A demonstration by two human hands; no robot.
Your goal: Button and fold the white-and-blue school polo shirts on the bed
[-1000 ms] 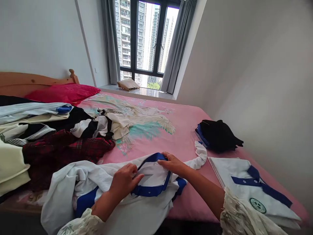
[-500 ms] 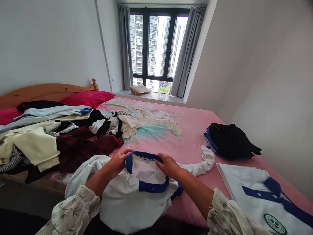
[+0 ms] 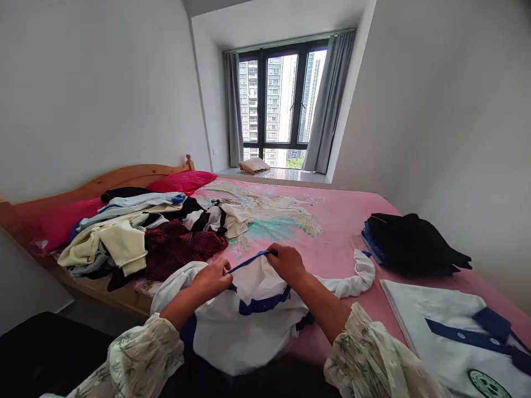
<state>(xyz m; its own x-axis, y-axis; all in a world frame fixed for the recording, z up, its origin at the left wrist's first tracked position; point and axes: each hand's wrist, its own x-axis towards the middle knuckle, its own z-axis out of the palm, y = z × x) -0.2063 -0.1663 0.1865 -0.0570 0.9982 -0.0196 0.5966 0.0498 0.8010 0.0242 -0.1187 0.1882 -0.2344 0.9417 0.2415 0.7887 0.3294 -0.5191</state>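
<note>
A white shirt (image 3: pixel 244 337) with a blue collar and blue placket lies bunched at the near edge of the bed. My left hand (image 3: pixel 212 278) pinches one end of the collar, and my right hand (image 3: pixel 287 264) grips its other end. Between them the blue collar (image 3: pixel 251 260) is stretched in a thin slanting line, higher at the right. One white sleeve (image 3: pixel 359 276) trails to the right across the pink sheet, and the lower part of the shirt hangs toward me.
Loose clothes (image 3: pixel 124 246) are heaped on the left of the bed (image 3: pixel 332 221). On the right lie a stack of dark clothes (image 3: pixel 415 243) and a folded white shirt (image 3: pixel 448 331) with blue trim. A dark surface (image 3: pixel 50 354) is at the lower left.
The collar has gone from an open curve to a thin taut line between my hands. My right hand has risen slightly. The view has shifted left and up.
</note>
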